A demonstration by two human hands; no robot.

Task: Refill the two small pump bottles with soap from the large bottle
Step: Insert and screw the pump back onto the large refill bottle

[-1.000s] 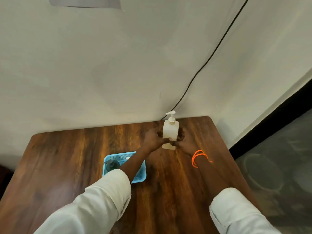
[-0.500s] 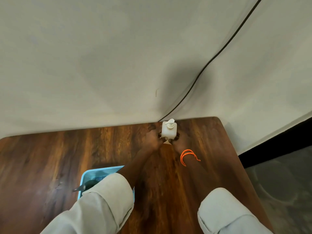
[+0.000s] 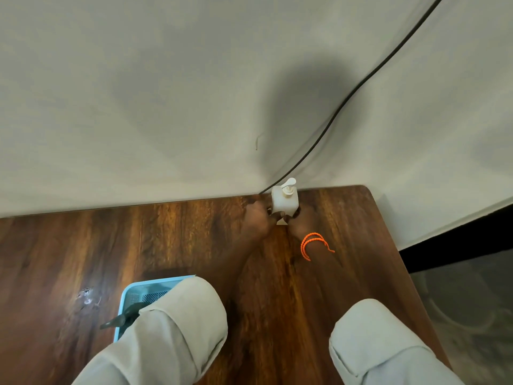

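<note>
The bottle (image 3: 284,200) is creamy white all over, pump included. The table (image 3: 172,240) is dark brown wood with streaky grain in lighter orange-brown bands. The basket (image 3: 130,294) is light blue, its inside a fine grey mesh pattern, and a dark grey-green object (image 3: 118,320) pokes out over its edge. The wrist band (image 3: 312,244) is bright orange and beaded. Both sleeves (image 3: 177,332) are pale off-white. The wall (image 3: 166,93) is plain off-white with soft grey shadows, crossed by a black cable (image 3: 352,93). A black strip (image 3: 455,245) runs along the wall's foot, above a mottled grey floor (image 3: 472,315).
</note>
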